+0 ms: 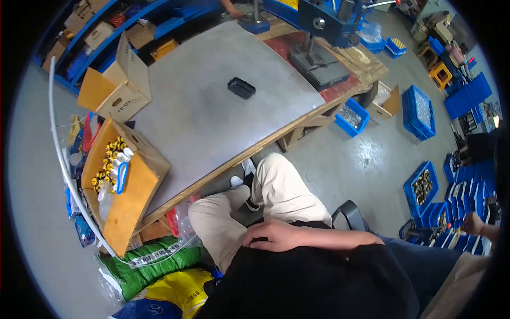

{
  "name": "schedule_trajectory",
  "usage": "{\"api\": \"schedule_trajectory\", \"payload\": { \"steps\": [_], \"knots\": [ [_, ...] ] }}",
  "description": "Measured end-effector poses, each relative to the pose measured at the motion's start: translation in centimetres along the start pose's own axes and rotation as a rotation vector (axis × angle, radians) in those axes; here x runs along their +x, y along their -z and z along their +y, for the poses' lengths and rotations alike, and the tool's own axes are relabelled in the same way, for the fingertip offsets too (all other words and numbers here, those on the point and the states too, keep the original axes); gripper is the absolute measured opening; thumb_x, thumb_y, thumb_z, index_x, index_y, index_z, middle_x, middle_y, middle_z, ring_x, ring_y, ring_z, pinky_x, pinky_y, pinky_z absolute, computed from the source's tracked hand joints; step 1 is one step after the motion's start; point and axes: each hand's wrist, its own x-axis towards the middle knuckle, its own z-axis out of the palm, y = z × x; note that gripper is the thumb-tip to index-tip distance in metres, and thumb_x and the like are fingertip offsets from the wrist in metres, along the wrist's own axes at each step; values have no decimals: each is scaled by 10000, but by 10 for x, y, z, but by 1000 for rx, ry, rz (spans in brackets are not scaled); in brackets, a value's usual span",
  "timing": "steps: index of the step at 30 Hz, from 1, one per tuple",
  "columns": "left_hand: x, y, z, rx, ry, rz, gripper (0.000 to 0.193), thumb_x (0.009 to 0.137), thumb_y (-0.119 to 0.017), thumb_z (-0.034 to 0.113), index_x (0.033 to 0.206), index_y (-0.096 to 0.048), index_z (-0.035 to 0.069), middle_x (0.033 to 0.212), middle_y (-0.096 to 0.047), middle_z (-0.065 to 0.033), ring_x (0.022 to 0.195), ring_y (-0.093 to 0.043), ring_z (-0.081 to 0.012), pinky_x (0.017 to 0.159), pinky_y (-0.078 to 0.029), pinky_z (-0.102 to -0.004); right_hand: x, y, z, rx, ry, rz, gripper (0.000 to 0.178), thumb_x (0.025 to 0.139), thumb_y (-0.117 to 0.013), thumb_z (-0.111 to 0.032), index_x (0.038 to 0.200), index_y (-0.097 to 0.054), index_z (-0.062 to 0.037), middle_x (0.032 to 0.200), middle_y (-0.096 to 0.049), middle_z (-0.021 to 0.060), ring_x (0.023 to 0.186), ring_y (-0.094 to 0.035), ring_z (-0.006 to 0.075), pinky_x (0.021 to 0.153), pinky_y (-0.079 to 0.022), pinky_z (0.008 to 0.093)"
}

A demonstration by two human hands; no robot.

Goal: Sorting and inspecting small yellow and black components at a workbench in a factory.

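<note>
My right hand [272,235] rests palm down on my lap against the black shirt, fingers loosely bent, with nothing visible in it. The right forearm comes in from the right. My left hand is out of sight. Beyond my knees stands a worktable with a grey metal top [196,122]. On it lies a small black oblong part [241,88] with a recessed face, apart from any hand. At the table's left edge an open cardboard box [151,151] holds several yellow-and-black round pieces [110,157], white pieces and a blue loop [122,178].
A blue press [319,58] stands at the table's far right. Another open carton [125,101] sits at the far left. Blue crates [419,111] of parts stand on the floor. Green [154,266] and yellow sacks lie lower left. Other people's hands show at the far edge [232,10] and right [473,223].
</note>
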Motion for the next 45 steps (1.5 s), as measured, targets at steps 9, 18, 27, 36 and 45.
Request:
{"api": "schedule_trajectory", "payload": {
  "steps": [9,18,27,36,45],
  "knots": [
    [62,-78,-56,77,-143,-170,354,996,-600,283,1251,-668,48,1130,-741,-119,974,-731,-220,841,-600,-372,20,-3,5,-32,0,-89,163,970,-650,-93,1114,-672,-22,1086,-700,133,1014,-685,349,867,-549,421],
    [77,-108,-80,135,-293,-214,337,984,-612,289,1217,-677,55,1093,-742,-107,943,-727,-217,818,-599,-367,31,1,2,-13,12,-122,154,967,-647,-85,1105,-665,-21,1028,-683,136,979,-678,349,845,-537,422],
    [94,-162,-76,20,-497,-91,321,972,-625,295,1184,-685,62,1056,-742,-96,912,-724,-213,794,-597,-361,42,-8,7,69,47,-66,139,961,-671,-125,1066,-690,-35,1031,-710,125,963,-696,327,824,-548,423],
    [137,-377,-24,-443,-723,143,306,960,-638,301,1151,-694,69,1019,-743,-84,881,-720,-209,771,-596,-356,47,-2,-8,34,-46,-137,146,927,-682,9,1066,-724,-10,1001,-743,109,953,-726,264,840,-558,344],
    [156,-407,-13,-422,-890,135,291,948,-650,306,1118,-702,76,983,-743,-73,851,-717,-206,747,-595,-350,75,-7,-10,22,36,-281,151,936,-683,-11,1085,-710,-19,1009,-727,105,923,-719,265,806,-553,342]
  ]
}}
